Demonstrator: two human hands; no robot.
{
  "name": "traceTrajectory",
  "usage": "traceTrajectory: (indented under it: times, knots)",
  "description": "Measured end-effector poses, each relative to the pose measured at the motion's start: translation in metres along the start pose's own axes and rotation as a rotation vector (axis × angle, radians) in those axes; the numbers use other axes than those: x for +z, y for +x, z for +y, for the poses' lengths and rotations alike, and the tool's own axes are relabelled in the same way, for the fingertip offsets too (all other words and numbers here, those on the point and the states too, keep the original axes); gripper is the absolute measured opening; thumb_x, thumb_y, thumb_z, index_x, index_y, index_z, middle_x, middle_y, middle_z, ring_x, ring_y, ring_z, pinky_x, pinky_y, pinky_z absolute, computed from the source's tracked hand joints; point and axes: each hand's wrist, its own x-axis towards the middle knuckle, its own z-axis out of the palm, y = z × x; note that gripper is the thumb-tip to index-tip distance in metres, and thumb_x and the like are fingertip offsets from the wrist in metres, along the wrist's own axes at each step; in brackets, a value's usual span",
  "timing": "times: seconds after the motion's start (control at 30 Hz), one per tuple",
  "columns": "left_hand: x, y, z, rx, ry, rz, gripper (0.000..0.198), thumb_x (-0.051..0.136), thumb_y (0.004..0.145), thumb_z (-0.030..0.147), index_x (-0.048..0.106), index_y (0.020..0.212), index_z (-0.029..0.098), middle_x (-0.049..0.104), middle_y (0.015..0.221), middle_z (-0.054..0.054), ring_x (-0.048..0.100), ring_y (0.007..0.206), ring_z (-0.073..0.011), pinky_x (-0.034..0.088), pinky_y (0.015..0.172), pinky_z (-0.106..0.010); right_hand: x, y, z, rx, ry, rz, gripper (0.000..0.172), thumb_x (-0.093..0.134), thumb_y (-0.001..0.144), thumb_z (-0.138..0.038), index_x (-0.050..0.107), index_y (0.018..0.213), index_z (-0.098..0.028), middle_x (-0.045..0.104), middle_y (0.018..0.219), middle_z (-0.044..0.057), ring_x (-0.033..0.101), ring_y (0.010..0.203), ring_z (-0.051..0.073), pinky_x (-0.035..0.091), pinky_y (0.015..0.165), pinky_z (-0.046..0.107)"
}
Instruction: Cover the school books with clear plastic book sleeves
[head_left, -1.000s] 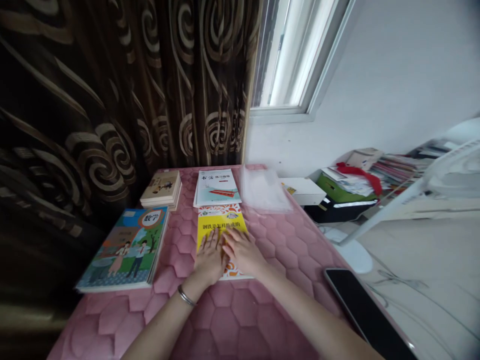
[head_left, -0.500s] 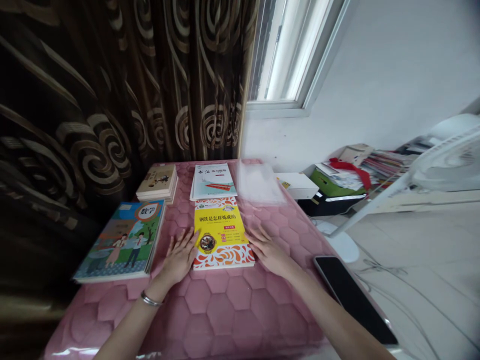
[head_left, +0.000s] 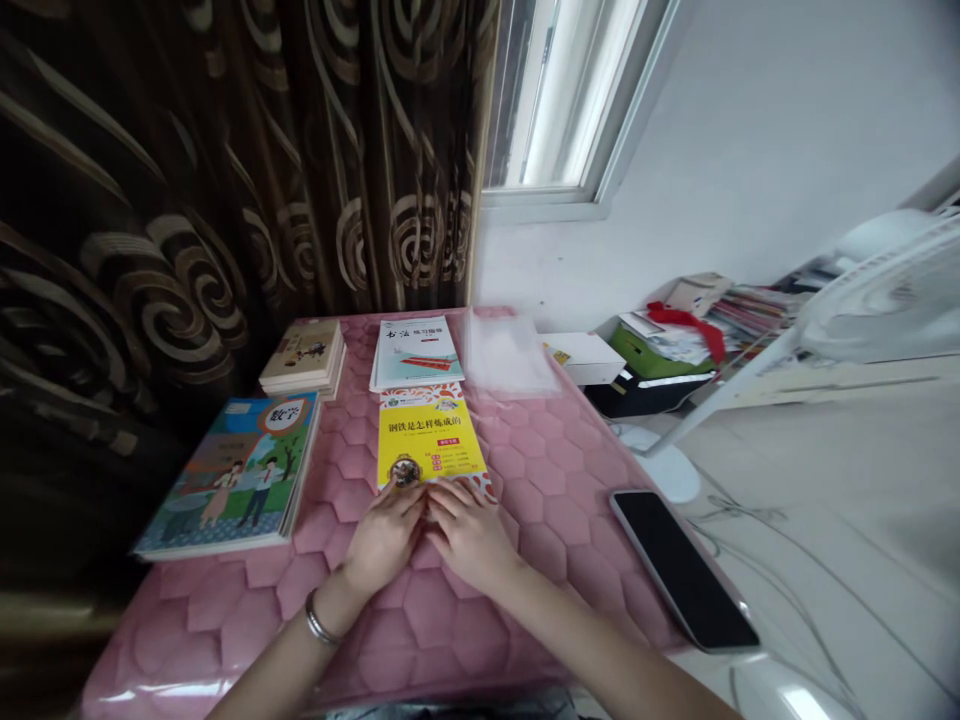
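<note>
A yellow paperback book (head_left: 429, 432) with orange patterned ends lies flat on the table in front of me. My left hand (head_left: 385, 537) and my right hand (head_left: 471, 532) meet side by side at its near edge, fingers resting over that edge and hiding part of it. Neither hand is wrapped round the book; both look open, though some fingertips are hard to make out. Just beyond the yellow book, against its far edge, is a white calligraphy workbook (head_left: 417, 352). To the left lies a stack of math textbooks (head_left: 232, 470), with smaller beige books (head_left: 304, 355) behind it.
The pink table cover (head_left: 465, 650) has a hexagon pattern. A clear plastic sheet (head_left: 506, 355) lies at the back right, and a phone (head_left: 682, 570) by the right edge. Beyond stand a white box (head_left: 589, 358) and a white fan (head_left: 877, 290). A dark curtain (head_left: 225, 180) hangs behind.
My hands have moved from the left and right sides of the yellow book to its near edge, coming together there. The view has shifted slightly.
</note>
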Motion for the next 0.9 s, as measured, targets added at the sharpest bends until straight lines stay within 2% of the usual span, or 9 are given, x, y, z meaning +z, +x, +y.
traceTrajectory:
  times: [0.13,0.3,0.5,0.7,0.9]
  knots:
    - [0.002,-0.005,-0.013,0.044,-0.016,0.062,0.033,0.046,0.093,0.012,0.063,0.121,0.018,0.067,0.125,-0.009,0.061,0.118,-0.0204,0.04,0.112,-0.049,0.015,0.004,-0.001,-0.002,-0.084,0.021,0.018,0.066,0.087,-0.025,0.069,0.104,-0.02,0.071,0.112,0.007,0.061,0.107,0.023,0.044,0.098,0.043]
    - [-0.004,-0.008,-0.021,0.108,-0.04,0.049,0.029,0.046,0.096,0.016,0.065,0.118,0.021,0.069,0.123,-0.006,0.062,0.117,-0.0178,0.036,0.115,-0.048,0.014,0.002,0.012,-0.043,-0.08,0.065,0.014,0.064,0.09,-0.027,0.071,0.101,-0.027,0.072,0.113,0.0,0.059,0.111,0.02,0.042,0.098,0.039]
    - [-0.006,-0.014,-0.029,0.15,-0.046,0.117,0.026,0.047,0.096,0.017,0.068,0.112,0.022,0.07,0.121,-0.005,0.063,0.115,-0.0167,0.039,0.113,-0.046,-0.001,-0.013,0.031,-0.047,-0.069,0.064,0.015,0.062,0.091,-0.024,0.073,0.099,-0.031,0.073,0.111,-0.003,0.058,0.115,0.02,0.04,0.1,0.04]
    - [-0.015,-0.03,-0.04,0.094,-0.108,0.128,0.024,0.049,0.096,0.02,0.072,0.101,0.025,0.071,0.118,-0.002,0.065,0.112,-0.0153,0.038,0.114,-0.046,-0.024,-0.035,0.056,0.069,-0.068,-0.002,0.018,0.059,0.093,-0.024,0.074,0.101,-0.031,0.072,0.115,-0.001,0.058,0.118,0.023,0.041,0.097,0.042]
    - [-0.015,-0.037,-0.045,0.049,-0.136,0.135,0.023,0.05,0.095,0.023,0.074,0.095,0.025,0.072,0.116,-0.003,0.067,0.109,-0.0159,0.039,0.113,-0.045,-0.028,-0.048,0.069,0.14,-0.039,-0.016,0.02,0.058,0.093,-0.024,0.075,0.1,-0.031,0.073,0.113,0.001,0.059,0.118,0.024,0.042,0.099,0.044]
